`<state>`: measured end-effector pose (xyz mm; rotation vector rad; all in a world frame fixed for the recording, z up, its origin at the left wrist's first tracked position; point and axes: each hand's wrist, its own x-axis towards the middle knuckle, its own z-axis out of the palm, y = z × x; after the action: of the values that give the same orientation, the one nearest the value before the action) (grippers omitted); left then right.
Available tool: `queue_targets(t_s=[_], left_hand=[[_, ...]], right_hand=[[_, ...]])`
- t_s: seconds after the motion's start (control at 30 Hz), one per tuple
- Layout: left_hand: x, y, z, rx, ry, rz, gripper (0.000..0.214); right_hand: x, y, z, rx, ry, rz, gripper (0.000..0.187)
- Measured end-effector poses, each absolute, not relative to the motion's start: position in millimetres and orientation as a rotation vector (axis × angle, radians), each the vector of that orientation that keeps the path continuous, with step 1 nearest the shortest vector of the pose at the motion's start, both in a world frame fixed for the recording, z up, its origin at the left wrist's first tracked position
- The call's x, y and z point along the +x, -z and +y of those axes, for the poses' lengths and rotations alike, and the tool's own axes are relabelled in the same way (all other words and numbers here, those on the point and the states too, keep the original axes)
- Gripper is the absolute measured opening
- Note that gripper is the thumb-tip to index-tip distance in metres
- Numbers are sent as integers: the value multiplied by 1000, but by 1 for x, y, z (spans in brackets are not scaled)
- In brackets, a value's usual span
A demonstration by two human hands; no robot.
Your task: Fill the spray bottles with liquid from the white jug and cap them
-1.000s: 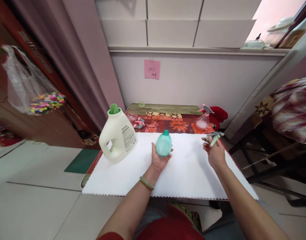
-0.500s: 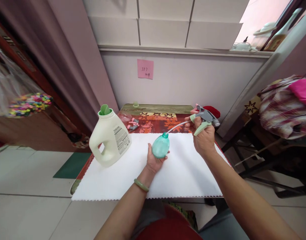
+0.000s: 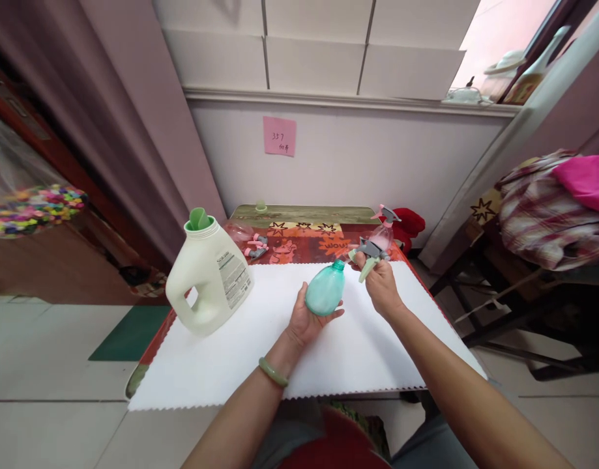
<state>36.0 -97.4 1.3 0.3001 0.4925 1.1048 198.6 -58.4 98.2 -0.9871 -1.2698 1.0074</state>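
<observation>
The green bottle (image 3: pixel 325 291) partly hides the left hand (image 3: pixel 307 323).

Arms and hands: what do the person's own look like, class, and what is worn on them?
The left hand and right hand wear no gloves. A round, dull green bangle circles the left wrist; the right shows none. No sleeve appears on either forearm.

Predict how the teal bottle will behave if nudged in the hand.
The teal bottle may well roll or tip: its body is rounded and leans in the left hand. Its surface looks smooth, so it could be slippery. It looks like translucent plastic, so probably not fragile.
</observation>
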Motion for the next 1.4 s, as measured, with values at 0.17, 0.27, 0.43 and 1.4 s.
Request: queue_targets(t_s=[0.17, 0.27, 0.43, 1.4], left_hand=[[38, -27, -73, 413, -1025, 346, 90], [36, -34, -52, 433, -1017, 314, 93], [25, -20, -37, 370, -975, 330, 100], [7, -4, -41, 337, -786, 293, 91]], right_hand=[[204, -109, -46, -944, -963, -1313, 48], [202, -126, -38, -929, -1001, -1310, 48], [193, -139, -28, -903, -1180, -1353, 54], [180, -118, -16, -852, -1233, -1536, 50]])
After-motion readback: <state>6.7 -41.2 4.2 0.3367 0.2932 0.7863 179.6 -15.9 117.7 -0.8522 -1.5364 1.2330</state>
